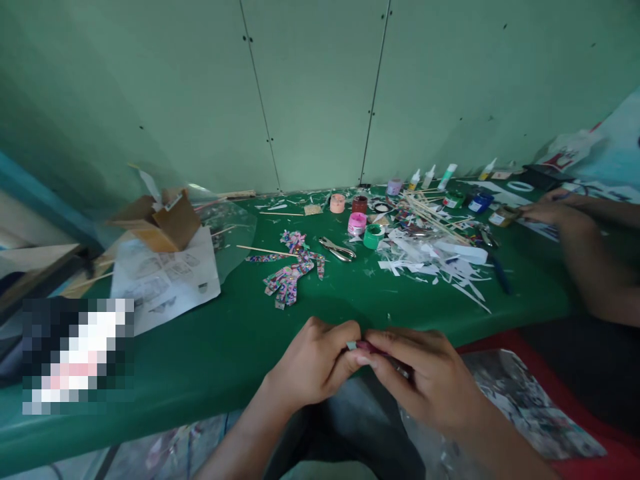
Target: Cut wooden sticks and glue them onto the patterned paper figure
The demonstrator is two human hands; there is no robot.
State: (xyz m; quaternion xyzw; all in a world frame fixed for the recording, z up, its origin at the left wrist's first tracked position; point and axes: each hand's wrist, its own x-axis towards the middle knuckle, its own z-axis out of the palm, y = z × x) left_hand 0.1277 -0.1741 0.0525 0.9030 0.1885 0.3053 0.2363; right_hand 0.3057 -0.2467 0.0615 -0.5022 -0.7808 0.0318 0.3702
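Head view: green table [210, 347]; green wall [310, 87]

Both hands meet at lap: left hand [313, 363] curled, right hand [425, 380] fingertips pinched, touching left.

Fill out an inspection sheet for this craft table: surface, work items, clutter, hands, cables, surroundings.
Surface: green table, littered at the far side.
Work items: small dark piece pinched between both hands; too small to identify.
Clutter: multicoloured paper figure, metal pliers, paint jars, wooden skewers, white paper scraps, cardboard box, printed sheet.
Hands: left hand and right hand, fingers closed on the piece, at the near edge.
Cables: nothing seen.
Surroundings: green panel wall; another person's arm at right.
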